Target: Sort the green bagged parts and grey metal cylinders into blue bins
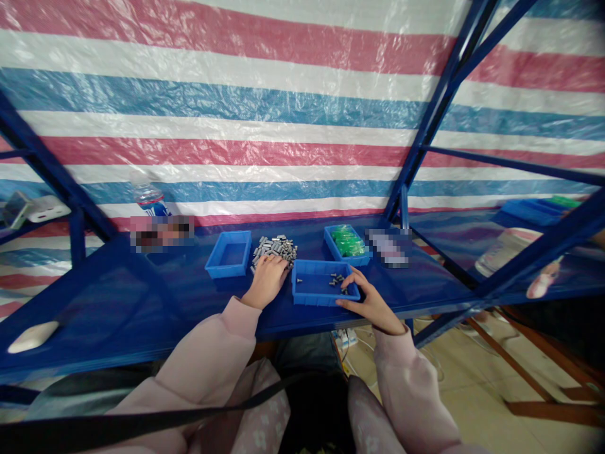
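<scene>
My left hand (267, 279) rests on the blue shelf (142, 296) with its fingers curled over the near edge of a loose pile of small grey metal pieces (276, 246). Whether it holds any of them is hidden. My right hand (367, 299) grips the near right corner of a shallow blue tray (312, 291) that contains several small dark screws (338, 279). The fingers reach over the tray's rim towards the screws. Both arms wear pale pink sleeves.
An empty blue tray (228, 253) stands left of the pile. A blue tray with green parts (347, 243) stands behind the right hand. A water bottle (149, 197) is at the back left, a white mouse-like object (32, 336) near the left edge. Blue frame posts (428, 120) rise on the right.
</scene>
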Action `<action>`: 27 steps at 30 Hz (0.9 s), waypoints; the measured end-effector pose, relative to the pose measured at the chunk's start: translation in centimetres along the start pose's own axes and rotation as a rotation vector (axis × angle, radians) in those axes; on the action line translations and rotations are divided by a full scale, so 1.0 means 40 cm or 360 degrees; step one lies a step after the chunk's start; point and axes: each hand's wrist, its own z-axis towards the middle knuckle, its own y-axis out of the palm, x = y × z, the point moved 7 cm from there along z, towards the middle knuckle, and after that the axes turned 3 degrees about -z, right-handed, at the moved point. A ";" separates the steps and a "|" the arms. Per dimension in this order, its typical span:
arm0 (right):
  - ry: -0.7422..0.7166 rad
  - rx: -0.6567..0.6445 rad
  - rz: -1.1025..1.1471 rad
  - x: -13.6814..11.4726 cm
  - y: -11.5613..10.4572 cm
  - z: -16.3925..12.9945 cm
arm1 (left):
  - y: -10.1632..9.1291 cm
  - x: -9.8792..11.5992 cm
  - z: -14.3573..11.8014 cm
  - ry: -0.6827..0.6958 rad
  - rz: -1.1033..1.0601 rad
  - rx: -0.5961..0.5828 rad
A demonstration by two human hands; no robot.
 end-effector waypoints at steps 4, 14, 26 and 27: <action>-0.0002 0.0010 -0.0002 0.001 0.000 0.000 | 0.006 -0.008 -0.003 -0.0043 0.0069 0.0000; -0.0007 0.0019 -0.0031 0.004 -0.002 -0.002 | 0.021 -0.021 -0.003 -0.0052 0.0064 -0.0045; 0.0001 0.0022 -0.0008 -0.002 -0.003 -0.003 | -0.014 -0.048 -0.011 -0.0110 -0.0219 -0.0068; 0.0003 0.0028 -0.0003 -0.002 -0.004 -0.003 | -0.014 -0.053 -0.011 -0.0113 -0.0240 -0.0056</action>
